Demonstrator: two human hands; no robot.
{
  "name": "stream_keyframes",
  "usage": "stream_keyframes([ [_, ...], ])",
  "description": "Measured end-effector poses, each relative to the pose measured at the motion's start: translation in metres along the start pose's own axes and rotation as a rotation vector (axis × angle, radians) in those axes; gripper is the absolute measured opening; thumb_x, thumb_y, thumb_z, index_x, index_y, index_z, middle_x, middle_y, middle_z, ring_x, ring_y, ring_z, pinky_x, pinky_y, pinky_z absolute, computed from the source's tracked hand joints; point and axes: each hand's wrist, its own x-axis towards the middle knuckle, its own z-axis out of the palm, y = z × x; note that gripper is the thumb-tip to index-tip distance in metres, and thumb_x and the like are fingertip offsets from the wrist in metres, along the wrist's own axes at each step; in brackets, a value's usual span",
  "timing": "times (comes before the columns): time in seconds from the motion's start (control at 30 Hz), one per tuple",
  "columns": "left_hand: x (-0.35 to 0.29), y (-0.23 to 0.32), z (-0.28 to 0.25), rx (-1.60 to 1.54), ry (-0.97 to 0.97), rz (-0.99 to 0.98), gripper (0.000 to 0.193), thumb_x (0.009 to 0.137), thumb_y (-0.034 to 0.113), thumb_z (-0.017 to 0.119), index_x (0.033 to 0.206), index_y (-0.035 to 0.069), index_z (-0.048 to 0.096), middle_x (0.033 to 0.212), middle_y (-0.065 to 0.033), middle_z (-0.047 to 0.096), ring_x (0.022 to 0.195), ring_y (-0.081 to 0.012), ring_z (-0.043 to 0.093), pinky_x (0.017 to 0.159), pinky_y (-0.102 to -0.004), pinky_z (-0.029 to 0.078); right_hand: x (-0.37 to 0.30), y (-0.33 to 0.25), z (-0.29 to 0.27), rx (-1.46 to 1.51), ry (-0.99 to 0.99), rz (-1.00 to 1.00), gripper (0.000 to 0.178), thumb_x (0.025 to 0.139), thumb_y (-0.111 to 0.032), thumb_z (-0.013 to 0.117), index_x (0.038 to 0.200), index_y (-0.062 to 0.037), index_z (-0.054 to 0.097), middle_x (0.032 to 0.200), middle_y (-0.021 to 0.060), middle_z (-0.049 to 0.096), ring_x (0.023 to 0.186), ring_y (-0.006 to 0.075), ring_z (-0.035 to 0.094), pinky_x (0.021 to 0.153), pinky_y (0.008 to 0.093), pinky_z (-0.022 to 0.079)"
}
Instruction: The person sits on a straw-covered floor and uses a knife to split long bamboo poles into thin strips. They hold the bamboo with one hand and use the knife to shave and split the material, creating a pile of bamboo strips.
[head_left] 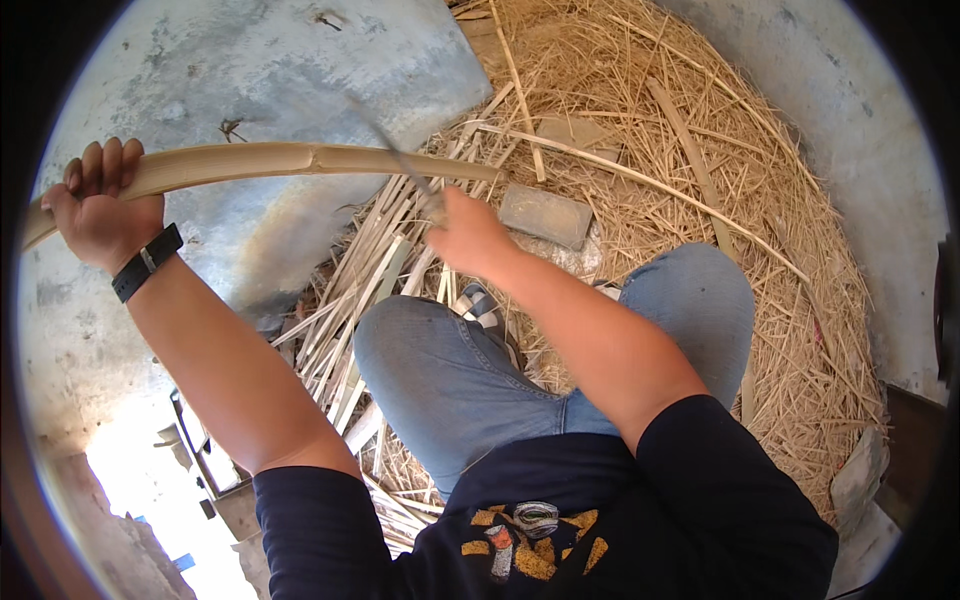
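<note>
A long split bamboo pole (260, 162) lies across the upper left, its pale inner face and one node showing. My left hand (104, 212), with a black watch on the wrist, is closed around it near its left end. At the other end, the pole's tip reaches close to a flat brick (546, 215) on the floor. My right hand (467, 232) is closed on the handle of a knife (402, 160). Its long blade is smeared by motion and crosses the pole near the tip; whether it touches the bamboo I cannot tell.
Thin shavings (640, 120) cover the floor ahead and to the right. Split bamboo strips (345, 275) lie in a heap beside my left knee. A bluish wall (290, 60) stands at the left, another (850, 150) at the right. A bright opening (150, 500) is lower left.
</note>
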Motion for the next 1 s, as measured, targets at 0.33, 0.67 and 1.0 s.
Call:
stream_keyframes([
  [0.33,-0.002,-0.006,-0.006,0.070,0.128,0.043,0.030,0.096,0.033,0.045,0.075,0.013,0.038,0.063,-0.0011,0.030,0.056,-0.0155,0.028,0.057,-0.0303,0.028,0.025,0.061,0.001,-0.269,0.038,0.164,0.040,0.088,-0.005,0.061,0.125,0.0042,0.051,0.113,0.0253,0.065,0.098,0.0326,0.069,0.083,0.0435,0.057],
  [0.67,0.005,0.010,-0.048,-0.033,-0.093,-0.059,0.028,0.092,0.034,0.046,0.073,0.014,0.040,0.063,-0.0012,0.033,0.055,-0.0152,0.031,0.058,-0.0294,0.030,0.009,0.008,0.026,-0.139,-0.003,-0.177,0.036,0.086,-0.008,0.062,0.118,0.0050,0.049,0.099,0.0234,0.067,0.082,0.0344,0.069,0.074,0.0430,0.056],
  [1.0,0.008,0.007,-0.095,-0.003,0.006,-0.019,0.036,0.097,0.039,0.042,0.071,0.014,0.039,0.060,0.0005,0.030,0.053,-0.0149,0.028,0.055,-0.0293,0.028,-0.001,-0.001,0.024,-0.082,-0.072,-0.068,0.030,0.089,-0.010,0.062,0.115,0.0008,0.053,0.095,0.0229,0.066,0.085,0.0324,0.069,0.073,0.0441,0.056],
])
